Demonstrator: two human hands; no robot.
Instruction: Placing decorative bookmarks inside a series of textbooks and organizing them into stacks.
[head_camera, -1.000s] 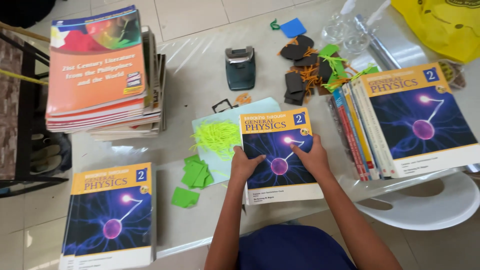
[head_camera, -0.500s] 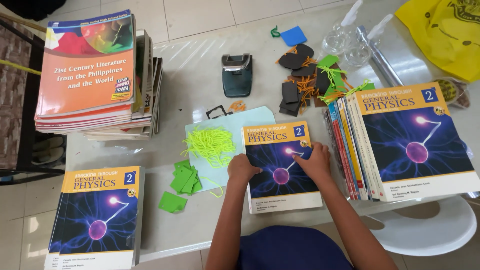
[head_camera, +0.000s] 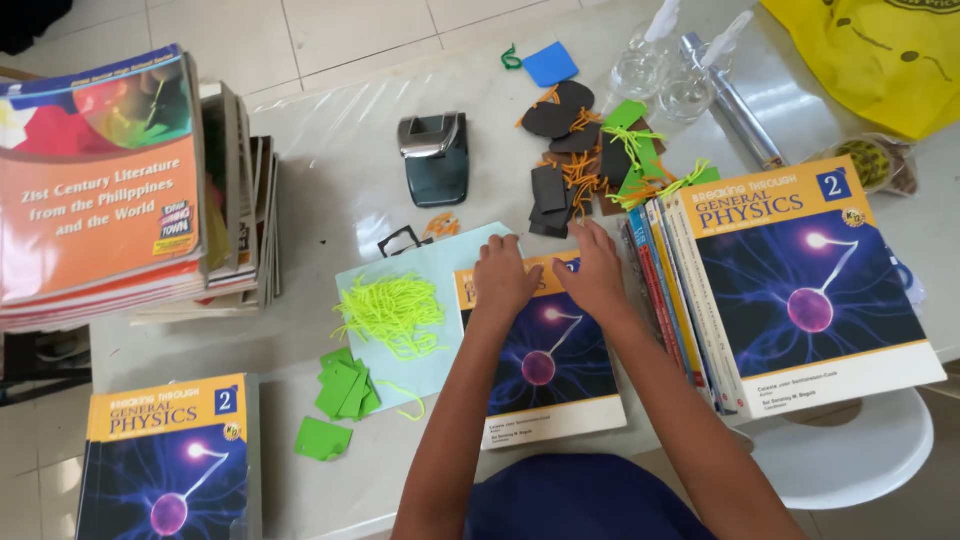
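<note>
Physics book (head_camera: 545, 375) with a purple plasma globe on its cover lies flat on the table (head_camera: 340, 170), directly under both hands. Left hand (head_camera: 502, 280) rests palm down on the book's upper orange band, its fingers (head_camera: 497, 246) spread flat and reaching just over the top edge, gripping nothing. Right hand (head_camera: 597, 272) lies beside it on the same band, fingers likewise flat and extended, pressing on the cover rather than closing round it. Just left of the left fingers, a pale blue sheet (head_camera: 420, 300) sticks out from under the book and carries a tangle of yellow-green yarn (head_camera: 392, 312); below that lie green paper squares (head_camera: 345, 390). Beyond the fingertips sit dark paper cut-outs (head_camera: 565, 150) mixed with orange and green yarn, and farther left of those a hole punch (head_camera: 435, 157). Just right of the right fingers stands a stack of books (head_camera: 790, 290) topped by a matching physics cover. Well to the left, a tall pile of orange books (head_camera: 100, 200) fills the table's far side.
</note>
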